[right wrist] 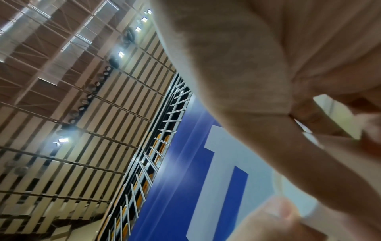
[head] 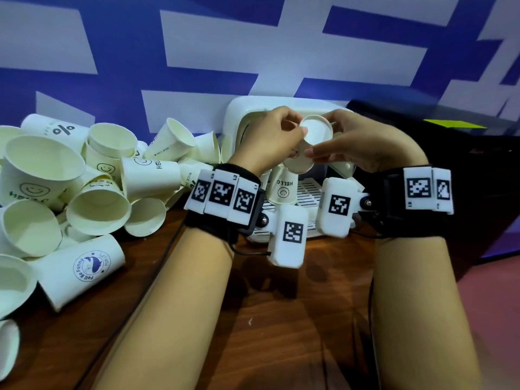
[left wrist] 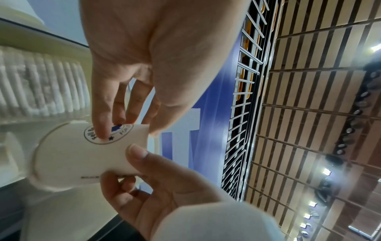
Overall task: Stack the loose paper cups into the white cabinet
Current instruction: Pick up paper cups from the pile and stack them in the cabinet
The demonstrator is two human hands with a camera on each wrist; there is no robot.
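Observation:
Both hands hold one white paper cup point(head: 312, 130) tilted, its base toward me, in front of the white cabinet point(head: 239, 108). My left hand point(head: 301, 123) pinches its left side and my right hand point(head: 319, 142) pinches its right side. The left wrist view shows this cup point(left wrist: 78, 154) with a round blue logo, left fingers point(left wrist: 101, 128) on the print and the right thumb point(left wrist: 136, 151) on its wall. Under the hands a cup marked HELLO point(head: 282, 190) stands in the cabinet. A row of nested cup rims point(left wrist: 41, 84) shows beside the held cup. The right wrist view is mostly palm.
A big pile of loose paper cups point(head: 84, 178) covers the left of the wooden table point(head: 281, 319), and one with a blue whale logo point(head: 84, 266) lies nearest. A black box point(head: 450, 142) stands right of the cabinet. A blue and white wall runs behind.

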